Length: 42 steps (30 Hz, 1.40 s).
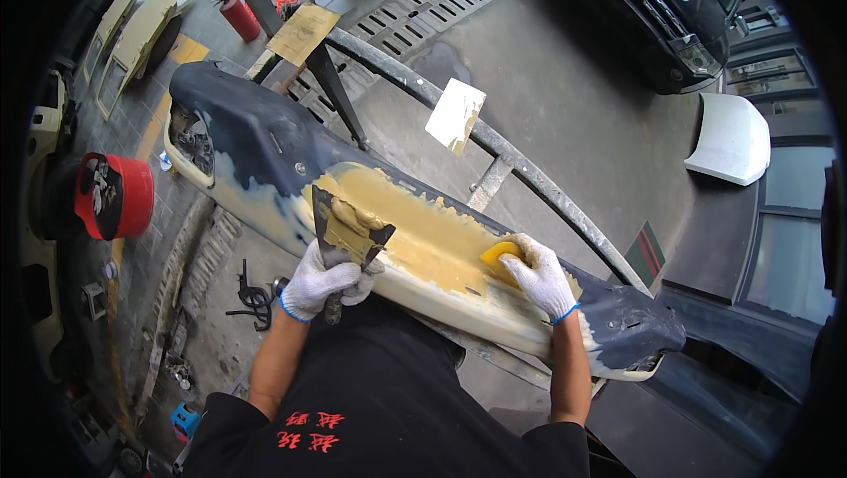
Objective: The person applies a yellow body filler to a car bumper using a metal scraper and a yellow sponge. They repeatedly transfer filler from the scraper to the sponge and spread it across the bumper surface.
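A long vehicle bumper [251, 140], dark with cream sanded areas, lies across a metal stand in front of me. Tan body filler [423, 220] coats its middle section. My left hand [324, 283], in a white knit glove, grips the handle of a wide putty knife [321, 213]. A thick heap of filler [354, 220] sits on that blade, which is above the bumper. In my gloved right hand [539, 273] is a yellow flexible spreader [495, 254], held at the right part of the filler coat; whether its edge touches the surface cannot be told.
The stand's metal rail [529, 174] runs behind the bumper, with a white filler-smeared sheet [455, 114] and a tan sandpaper sheet [303, 31] on it. A red tub [135, 197] and a fire extinguisher [239, 18] stand at left. A dark car [635, 15] is parked beyond, near a white panel [731, 137].
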Available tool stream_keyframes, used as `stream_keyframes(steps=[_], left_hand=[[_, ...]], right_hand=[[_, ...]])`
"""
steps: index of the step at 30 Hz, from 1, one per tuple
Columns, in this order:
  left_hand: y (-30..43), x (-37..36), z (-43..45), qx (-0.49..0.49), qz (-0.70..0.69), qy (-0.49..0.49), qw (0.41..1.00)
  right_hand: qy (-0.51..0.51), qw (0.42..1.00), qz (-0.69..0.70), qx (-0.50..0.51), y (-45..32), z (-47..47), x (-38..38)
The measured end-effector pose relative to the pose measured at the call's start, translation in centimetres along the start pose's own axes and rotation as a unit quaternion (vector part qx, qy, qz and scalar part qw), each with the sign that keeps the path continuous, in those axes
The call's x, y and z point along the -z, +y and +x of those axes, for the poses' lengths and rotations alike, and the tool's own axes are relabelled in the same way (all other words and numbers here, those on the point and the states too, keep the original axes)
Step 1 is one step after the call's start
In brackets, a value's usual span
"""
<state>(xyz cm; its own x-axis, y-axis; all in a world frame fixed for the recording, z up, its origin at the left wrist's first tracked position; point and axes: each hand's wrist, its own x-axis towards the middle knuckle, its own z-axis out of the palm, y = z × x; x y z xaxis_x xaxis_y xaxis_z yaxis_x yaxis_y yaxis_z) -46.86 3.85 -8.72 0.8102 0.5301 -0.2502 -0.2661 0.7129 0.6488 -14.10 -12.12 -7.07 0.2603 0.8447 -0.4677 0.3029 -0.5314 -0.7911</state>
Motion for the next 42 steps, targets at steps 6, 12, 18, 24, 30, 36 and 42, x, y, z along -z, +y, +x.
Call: stream_keyframes(steps=[6,12,18,24,30,36,42], left_hand=[[-2.2,-0.7,1.0,0.055,-0.04,-0.021,0.997],[-2.6,-0.9,1.6,0.072,-0.027,-0.074,0.994],[-2.5,-0.8,1.9,0.084,-0.045,-0.08,0.992],[-2.5,-0.4,2.0,0.089,-0.041,-0.082,0.992],[-2.3,-0.2,2.2,0.094,-0.054,-0.103,0.989],[-2.5,0.3,2.2,0.094,-0.048,-0.114,0.988],[-1.8,-0.4,2.2,0.101,-0.057,-0.094,0.989]], right_hand=[[0.004,0.995,-0.095,0.043,0.3,0.1,-0.7],[0.025,0.987,-0.141,0.066,-1.7,-0.6,-1.6],[0.07,0.97,-0.197,0.124,-0.6,-1.8,-3.2],[0.076,0.966,-0.214,0.12,-0.7,-2.4,-3.9],[0.036,0.983,-0.175,0.051,-1.7,-2.0,-3.3],[-0.027,0.993,-0.115,-0.023,-2.4,-0.7,-1.8],[-0.056,0.99,-0.117,-0.059,-2.4,-0.5,-1.1]])
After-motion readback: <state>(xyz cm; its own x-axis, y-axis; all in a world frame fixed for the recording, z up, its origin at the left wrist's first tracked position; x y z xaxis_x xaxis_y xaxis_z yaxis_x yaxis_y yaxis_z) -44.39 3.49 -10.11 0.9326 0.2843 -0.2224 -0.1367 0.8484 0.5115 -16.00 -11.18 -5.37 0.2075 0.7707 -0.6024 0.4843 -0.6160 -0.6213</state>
